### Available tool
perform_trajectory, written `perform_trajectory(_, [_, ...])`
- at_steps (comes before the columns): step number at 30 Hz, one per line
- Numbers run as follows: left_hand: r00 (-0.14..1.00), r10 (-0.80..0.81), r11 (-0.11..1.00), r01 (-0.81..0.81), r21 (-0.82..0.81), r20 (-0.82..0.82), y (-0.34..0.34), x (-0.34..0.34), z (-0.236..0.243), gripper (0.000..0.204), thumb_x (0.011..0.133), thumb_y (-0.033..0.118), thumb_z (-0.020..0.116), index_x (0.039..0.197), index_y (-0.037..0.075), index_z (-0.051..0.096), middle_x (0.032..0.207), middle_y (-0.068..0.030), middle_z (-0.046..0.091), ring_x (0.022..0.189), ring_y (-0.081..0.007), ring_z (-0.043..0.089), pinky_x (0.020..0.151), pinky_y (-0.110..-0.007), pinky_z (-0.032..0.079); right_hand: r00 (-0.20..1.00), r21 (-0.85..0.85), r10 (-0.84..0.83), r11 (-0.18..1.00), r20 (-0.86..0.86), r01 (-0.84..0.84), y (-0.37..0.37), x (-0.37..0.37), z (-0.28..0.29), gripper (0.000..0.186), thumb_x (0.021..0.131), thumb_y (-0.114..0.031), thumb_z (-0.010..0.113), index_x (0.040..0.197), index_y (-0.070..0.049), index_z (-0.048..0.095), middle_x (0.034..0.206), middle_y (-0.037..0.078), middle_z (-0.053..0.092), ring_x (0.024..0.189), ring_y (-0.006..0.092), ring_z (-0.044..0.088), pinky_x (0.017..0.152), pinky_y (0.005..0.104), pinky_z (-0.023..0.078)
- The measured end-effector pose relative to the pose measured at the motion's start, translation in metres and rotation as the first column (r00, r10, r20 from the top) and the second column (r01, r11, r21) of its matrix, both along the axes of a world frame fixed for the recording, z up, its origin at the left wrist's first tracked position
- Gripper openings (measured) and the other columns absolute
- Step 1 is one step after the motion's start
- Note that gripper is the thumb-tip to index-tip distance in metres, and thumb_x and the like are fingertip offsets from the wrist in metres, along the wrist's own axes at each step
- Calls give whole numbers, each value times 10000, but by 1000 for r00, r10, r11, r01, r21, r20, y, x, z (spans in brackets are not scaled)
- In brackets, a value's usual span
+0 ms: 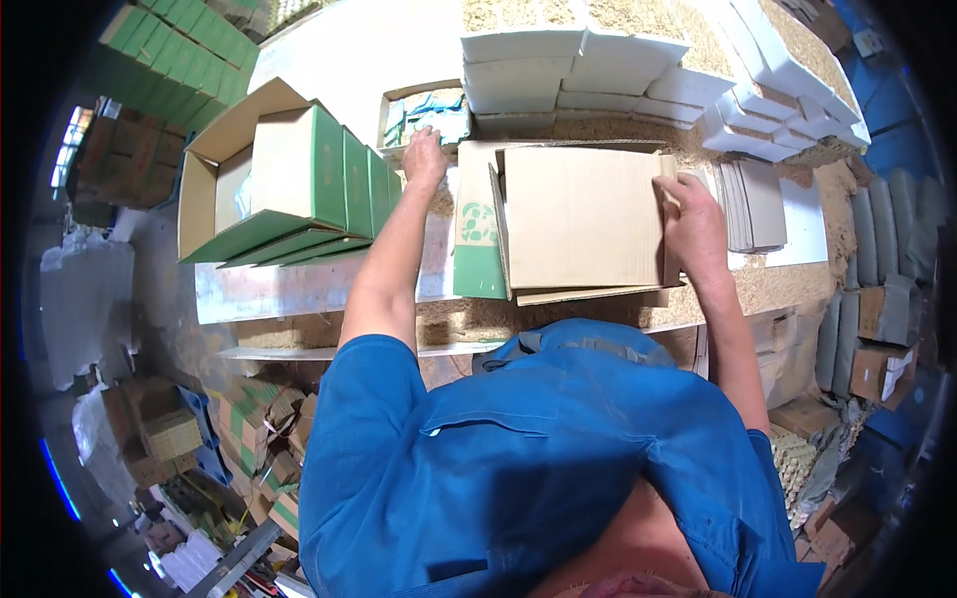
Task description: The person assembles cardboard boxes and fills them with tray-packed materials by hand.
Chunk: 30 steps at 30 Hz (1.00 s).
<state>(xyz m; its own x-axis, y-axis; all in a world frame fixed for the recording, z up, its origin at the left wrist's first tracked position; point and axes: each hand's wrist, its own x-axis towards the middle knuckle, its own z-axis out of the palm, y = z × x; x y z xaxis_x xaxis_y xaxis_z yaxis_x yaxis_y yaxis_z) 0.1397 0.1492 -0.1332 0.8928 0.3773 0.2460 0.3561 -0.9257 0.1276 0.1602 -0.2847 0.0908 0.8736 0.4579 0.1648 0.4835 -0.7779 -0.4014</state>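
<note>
My left hand point(424, 159) reaches to the small open carton point(396, 92) of blue-and-white packets point(436, 117), its fingers closed at the nearest one; the fingertips are partly hidden. In front of me lies a brown cardboard box point(583, 219) with a green printed end panel at its left. My right hand point(695, 221) grips this box at its right edge, fingers bent over the narrow flap point(672, 249). Left of my left forearm, several nested green-and-brown open boxes point(327, 164) lie on their sides, mouths facing left.
White blocks point(523, 85) topped with tan shavings are stacked behind the box and at the far right. A pile of flat grey-brown sheets point(750, 204) sits right of my right hand. Green cartons point(179, 55) stand far left. Grey sacks point(902, 224) line the right side.
</note>
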Motion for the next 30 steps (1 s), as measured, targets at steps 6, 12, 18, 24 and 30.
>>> perform_trajectory(6, [989,-85,996,83,-17,-121,23,17,-10,210,822,66,580,975,78,722,1076,-141,678,1038,-312,636,906,-418,515,961,-350,252,915,110,-200,32,-19,-23,261,793,-24,705,1050,10,672,1507,207,359,1349,409,411,1034,473,470])
perform_trajectory(12, [1000,17,994,-19,-111,-20,36,16,-9,170,839,73,575,846,80,745,863,-189,696,844,-361,688,766,-463,553,900,-74,296,939,-320,-335,37,-33,-9,341,826,-126,734,1140,-25,649,1436,184,451,1375,325,412,1164,473,370])
perform_trajectory(18, [997,-26,988,14,-154,-72,40,14,1,203,844,90,590,935,122,769,930,-199,707,863,-369,694,775,-459,558,862,79,396,916,-316,-392,41,-49,-24,333,787,-82,746,1103,-13,667,1355,183,531,1332,341,449,1107,435,421])
perform_trajectory(24, [1000,16,971,-19,-238,-14,40,11,14,179,808,65,639,925,113,766,909,-197,708,858,-357,696,762,-455,554,867,48,377,923,-326,-383,35,-50,-30,392,818,-125,737,1188,-31,651,1413,182,492,1379,354,402,1139,464,382])
perform_trajectory(30, [988,117,964,-88,-250,104,42,19,21,101,757,115,762,856,98,756,869,-174,715,837,-347,696,757,-437,544,857,-321,315,829,-407,-457,44,-39,-33,713,829,-376,725,1427,-74,480,1549,190,333,1445,409,284,1165,504,327])
